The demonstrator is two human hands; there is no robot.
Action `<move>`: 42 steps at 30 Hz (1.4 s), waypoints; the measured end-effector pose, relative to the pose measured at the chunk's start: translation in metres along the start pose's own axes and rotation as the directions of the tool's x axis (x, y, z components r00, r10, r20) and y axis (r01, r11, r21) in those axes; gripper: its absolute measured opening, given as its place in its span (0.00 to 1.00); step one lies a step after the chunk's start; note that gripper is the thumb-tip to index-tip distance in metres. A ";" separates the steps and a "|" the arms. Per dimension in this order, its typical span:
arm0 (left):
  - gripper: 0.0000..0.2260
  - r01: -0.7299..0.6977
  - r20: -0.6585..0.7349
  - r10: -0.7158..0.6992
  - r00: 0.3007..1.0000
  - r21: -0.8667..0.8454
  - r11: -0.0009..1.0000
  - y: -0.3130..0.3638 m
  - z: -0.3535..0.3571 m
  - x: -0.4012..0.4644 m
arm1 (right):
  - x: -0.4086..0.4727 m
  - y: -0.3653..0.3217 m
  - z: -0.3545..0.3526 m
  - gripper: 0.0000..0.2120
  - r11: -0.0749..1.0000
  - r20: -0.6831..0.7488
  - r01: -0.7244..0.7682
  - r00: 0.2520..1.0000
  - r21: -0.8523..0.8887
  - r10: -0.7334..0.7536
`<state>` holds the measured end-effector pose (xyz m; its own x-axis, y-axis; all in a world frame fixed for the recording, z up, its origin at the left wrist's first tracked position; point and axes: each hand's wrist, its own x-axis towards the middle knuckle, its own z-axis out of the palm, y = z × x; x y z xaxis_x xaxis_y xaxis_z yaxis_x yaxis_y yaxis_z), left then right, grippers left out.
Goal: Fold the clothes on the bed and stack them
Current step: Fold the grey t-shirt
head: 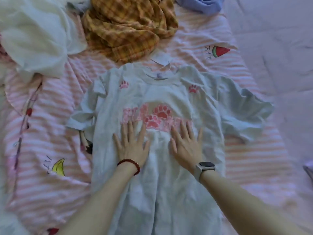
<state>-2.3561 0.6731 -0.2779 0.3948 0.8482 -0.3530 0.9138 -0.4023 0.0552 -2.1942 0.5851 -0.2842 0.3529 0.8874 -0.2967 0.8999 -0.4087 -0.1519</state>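
At the far left we saw a white garment (pixel 33 34) heaped loosely near the top corner of the bed, lying on a pink striped sheet (pixel 245 158) printed with a banana (pixel 59 167). Just right of it sat a crumpled yellow plaid shirt (pixel 125 26), its lower edge close to the collar of the T-shirt below.

In the middle, a pale T-shirt (pixel 160 192) lay front up and flat on the sheet, collar away from us, with pink paw prints across the chest. Its left sleeve was bunched and folded in on itself, while the right sleeve lay spread outward with a rumpled hem.

Our left hand (pixel 131 146) rested palm down on the T-shirt just below the print, fingers straight and spread, holding nothing; a red bead bracelet (pixel 129 164) circled that wrist. Our right hand (pixel 187 148) lay beside it in the same way, flat with fingers fanned, pressed on the fabric; the two hands were near each other but apart. A watch (pixel 205 167) with a pale strap sat on the right wrist.

Further right, the sheet showed a watermelon slice (pixel 220 51), and a blue cloth (pixel 205 3) lay bunched at the top edge. A plain lilac cover (pixel 279 65) filled the right side of the bed.
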 end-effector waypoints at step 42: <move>0.19 0.594 0.339 -0.506 0.793 -0.250 0.764 -0.095 0.089 -0.307 | -0.330 0.106 0.051 0.15 0.274 0.352 -0.845 0.457 0.459 0.817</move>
<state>-2.5726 0.4200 -0.2582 -0.1816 0.7598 -0.6243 0.9569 0.2828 0.0657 -2.2276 0.2383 -0.2504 0.8064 -0.0038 -0.5914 -0.1688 -0.9599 -0.2240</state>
